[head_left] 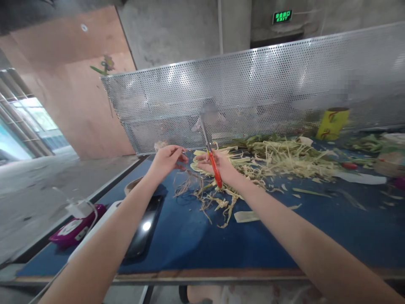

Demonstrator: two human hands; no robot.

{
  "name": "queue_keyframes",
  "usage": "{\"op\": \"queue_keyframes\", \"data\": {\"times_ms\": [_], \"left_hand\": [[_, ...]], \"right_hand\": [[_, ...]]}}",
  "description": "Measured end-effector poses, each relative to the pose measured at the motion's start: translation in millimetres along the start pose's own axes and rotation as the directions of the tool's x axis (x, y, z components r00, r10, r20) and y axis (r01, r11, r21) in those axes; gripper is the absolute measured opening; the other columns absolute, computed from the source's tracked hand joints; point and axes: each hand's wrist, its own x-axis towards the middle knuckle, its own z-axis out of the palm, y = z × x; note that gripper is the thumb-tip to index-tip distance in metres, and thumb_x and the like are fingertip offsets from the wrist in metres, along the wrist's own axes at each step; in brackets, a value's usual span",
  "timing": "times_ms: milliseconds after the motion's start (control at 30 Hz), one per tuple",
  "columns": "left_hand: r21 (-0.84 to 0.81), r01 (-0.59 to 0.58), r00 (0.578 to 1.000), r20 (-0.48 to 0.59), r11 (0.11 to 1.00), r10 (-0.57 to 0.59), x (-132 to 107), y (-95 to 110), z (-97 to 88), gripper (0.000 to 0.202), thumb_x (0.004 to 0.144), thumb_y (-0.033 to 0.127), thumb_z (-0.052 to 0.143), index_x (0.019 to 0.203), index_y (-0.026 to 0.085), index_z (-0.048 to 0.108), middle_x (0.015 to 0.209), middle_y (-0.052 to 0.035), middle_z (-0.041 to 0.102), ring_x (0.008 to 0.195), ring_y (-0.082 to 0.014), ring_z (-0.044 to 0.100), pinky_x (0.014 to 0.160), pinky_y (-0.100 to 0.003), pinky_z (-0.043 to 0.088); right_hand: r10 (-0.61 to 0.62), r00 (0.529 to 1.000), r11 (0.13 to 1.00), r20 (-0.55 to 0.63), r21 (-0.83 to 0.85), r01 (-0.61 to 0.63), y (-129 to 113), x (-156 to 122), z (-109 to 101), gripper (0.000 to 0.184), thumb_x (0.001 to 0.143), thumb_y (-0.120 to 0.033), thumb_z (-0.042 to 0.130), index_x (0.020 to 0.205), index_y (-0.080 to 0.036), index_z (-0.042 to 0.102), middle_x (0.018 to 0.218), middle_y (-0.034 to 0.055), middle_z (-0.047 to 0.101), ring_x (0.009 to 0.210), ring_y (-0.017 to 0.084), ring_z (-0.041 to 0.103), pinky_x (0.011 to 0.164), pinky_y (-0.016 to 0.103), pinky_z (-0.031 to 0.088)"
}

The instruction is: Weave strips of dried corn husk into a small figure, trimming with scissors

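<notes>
My right hand [223, 166] holds scissors [215, 169] with red handles, their metal blades pointing up and away from me. Its fingers reach left, toward my other hand. Loosely bent and slightly apart, the fingers of my left hand [166, 160] show nothing between them. Between and below the hands lies a tangle of thin brownish fibre strands [193, 185] on the blue table top [196, 245]. Pale dried husk strips [228, 202] are scattered just under my right hand.
A large heap of shredded husks [291, 160] spreads to the right, near a yellow roll [333, 123]. A dark phone [144, 230] and a purple power strip [77, 226] lie at left. A perforated metal screen [177, 101] stands along the back edge.
</notes>
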Motion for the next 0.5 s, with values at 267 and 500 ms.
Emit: {"op": "queue_keyframes", "data": {"times_ms": [267, 500], "left_hand": [[-0.099, 0.005, 0.997, 0.079, 0.995, 0.003, -12.4, 9.0, 4.8, 0.016, 0.08, 0.025, 0.047, 0.078, 0.014, 0.059, 0.064, -0.0024, 0.058, 0.064, -0.0136, 0.058, 0.055, -0.029, 0.054], [-0.102, 0.027, 0.997, 0.076, 0.994, -0.019, -18.9, 5.5, 4.1, 0.014, 0.079, 0.025, 0.048, 0.078, 0.016, 0.059, 0.064, -0.0021, 0.058, 0.066, -0.0146, 0.059, 0.056, -0.029, 0.054]], "right_hand": [[0.049, 0.998, 0.999, 0.031, -0.02, -0.049, 5.4, -7.5, 19.2, 0.035, 0.05, -0.021, 0.071, 0.072, -0.019, 0.044, 0.069, -0.0007, 0.059, 0.066, 0.017, 0.059, 0.065, 0.032, 0.049], [0.079, 0.997, 0.995, -0.027, -0.057, -0.08, 26.4, -0.7, 29.6, 0.031, 0.049, -0.02, 0.069, 0.064, -0.019, 0.043, 0.057, -0.0061, 0.051, 0.056, 0.013, 0.054, 0.054, 0.027, 0.047]]}}
